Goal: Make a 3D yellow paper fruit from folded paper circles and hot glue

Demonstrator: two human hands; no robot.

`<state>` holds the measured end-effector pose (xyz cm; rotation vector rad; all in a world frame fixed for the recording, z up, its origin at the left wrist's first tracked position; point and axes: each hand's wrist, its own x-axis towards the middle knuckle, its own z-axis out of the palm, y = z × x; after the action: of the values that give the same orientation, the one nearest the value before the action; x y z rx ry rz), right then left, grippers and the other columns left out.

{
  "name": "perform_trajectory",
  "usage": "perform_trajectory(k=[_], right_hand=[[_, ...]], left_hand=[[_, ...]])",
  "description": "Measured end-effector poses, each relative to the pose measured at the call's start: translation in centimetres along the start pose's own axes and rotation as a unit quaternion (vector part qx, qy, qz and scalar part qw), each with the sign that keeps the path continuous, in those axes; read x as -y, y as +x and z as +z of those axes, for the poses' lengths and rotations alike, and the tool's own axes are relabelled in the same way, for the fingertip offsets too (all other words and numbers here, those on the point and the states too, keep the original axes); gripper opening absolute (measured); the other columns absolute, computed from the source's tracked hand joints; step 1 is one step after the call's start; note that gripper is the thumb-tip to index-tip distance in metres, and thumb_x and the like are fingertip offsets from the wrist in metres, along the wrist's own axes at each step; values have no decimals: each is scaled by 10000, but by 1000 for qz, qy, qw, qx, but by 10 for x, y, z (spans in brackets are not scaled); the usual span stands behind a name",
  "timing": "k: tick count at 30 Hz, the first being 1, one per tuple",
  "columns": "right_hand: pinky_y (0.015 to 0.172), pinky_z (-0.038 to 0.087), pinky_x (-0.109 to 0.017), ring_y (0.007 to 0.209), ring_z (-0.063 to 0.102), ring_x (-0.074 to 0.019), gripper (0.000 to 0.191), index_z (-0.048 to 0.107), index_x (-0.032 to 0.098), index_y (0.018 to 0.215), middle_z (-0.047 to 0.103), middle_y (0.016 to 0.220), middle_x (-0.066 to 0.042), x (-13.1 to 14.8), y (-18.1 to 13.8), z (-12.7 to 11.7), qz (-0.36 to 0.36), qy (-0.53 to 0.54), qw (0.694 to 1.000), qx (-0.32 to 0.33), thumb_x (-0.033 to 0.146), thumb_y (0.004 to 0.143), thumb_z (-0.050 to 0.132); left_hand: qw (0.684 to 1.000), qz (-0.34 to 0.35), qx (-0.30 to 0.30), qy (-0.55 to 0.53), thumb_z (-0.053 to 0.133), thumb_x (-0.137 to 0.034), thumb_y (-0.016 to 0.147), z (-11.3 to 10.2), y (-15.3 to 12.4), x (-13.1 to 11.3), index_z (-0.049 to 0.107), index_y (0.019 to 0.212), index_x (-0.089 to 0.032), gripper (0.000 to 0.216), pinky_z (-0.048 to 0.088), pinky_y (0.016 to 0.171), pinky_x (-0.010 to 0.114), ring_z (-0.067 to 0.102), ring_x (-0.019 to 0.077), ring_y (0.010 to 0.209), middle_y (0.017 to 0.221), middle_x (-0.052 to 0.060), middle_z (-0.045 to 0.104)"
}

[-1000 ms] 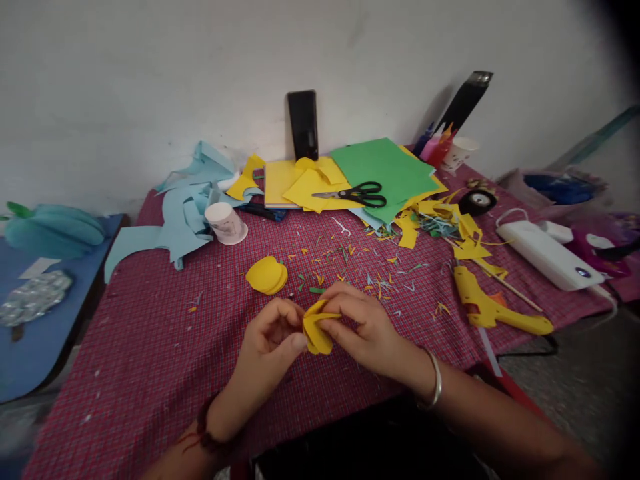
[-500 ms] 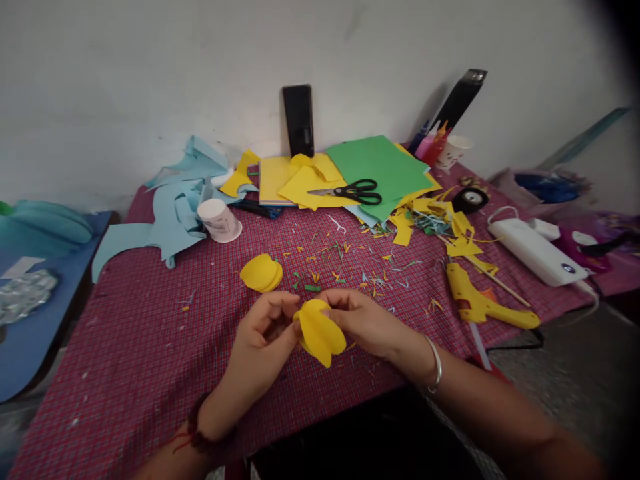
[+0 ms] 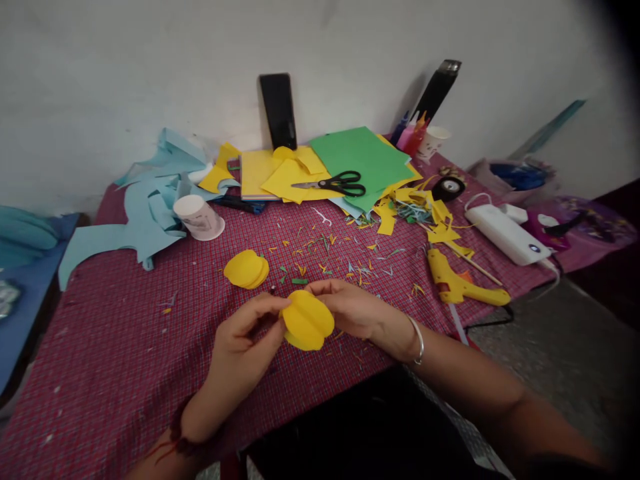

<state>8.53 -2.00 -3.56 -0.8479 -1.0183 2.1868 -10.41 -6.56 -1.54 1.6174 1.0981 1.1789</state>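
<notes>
Between my two hands is a yellow folded paper piece (image 3: pixel 307 321) with rounded, layered lobes, held above the near part of the table. My left hand (image 3: pixel 250 337) pinches its left edge between thumb and fingers. At its upper right, my right hand (image 3: pixel 350 310) is closed on the paper, with some fingertips hidden behind it. Just beyond my left hand, a stack of rounded yellow paper pieces (image 3: pixel 246 269) lies on the checked tablecloth (image 3: pixel 125 320). Small green, yellow and blue paper snippets (image 3: pixel 330 250) are scattered past my hands.
Black-handled scissors (image 3: pixel 340 183) rest on yellow and green sheets (image 3: pixel 365 157) at the back. A phone (image 3: pixel 278 110) leans on the wall. To the left are a paper cup (image 3: pixel 199 217) and light-blue scraps (image 3: pixel 150 213). A yellow glue gun (image 3: pixel 460 283) and white power bank (image 3: pixel 510 233) lie right.
The yellow paper piece has turned, so its lobes show broader and flatter. My right thumb has gone from its front face. The whole view has shifted, with things appearing further left.
</notes>
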Motion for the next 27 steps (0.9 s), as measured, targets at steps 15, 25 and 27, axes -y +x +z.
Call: perform_trajectory(k=[15,25,27], right_hand=[[549,388,-201,581,484,-67,222,616,158,747,579,666,50,6,-11,16,-83,-43,996,3,316,707,768],[619,430,-217,680,517,-95,298,597,182,726,576,781,24,14,-55,25,-244,-37,968,38,376,658,812],[628,435,-220,682,510,-97,293,591,190,710,567,794,22,12,-69,23,-274,-25,961,27,372,656,815]], left_hand=[[992,-87,-35,-79,668,-214,798,7,-2,-20,564,1120,-255,341,488,619,195,588,95,690,822,-27,608],[988,26,-151,24,643,-129,784,64,-43,-62,495,1035,-233,310,522,678,242,630,126,779,903,4,605],[984,74,-150,59,612,-98,799,78,-54,-65,523,912,-227,193,510,680,250,607,130,773,855,-2,575]])
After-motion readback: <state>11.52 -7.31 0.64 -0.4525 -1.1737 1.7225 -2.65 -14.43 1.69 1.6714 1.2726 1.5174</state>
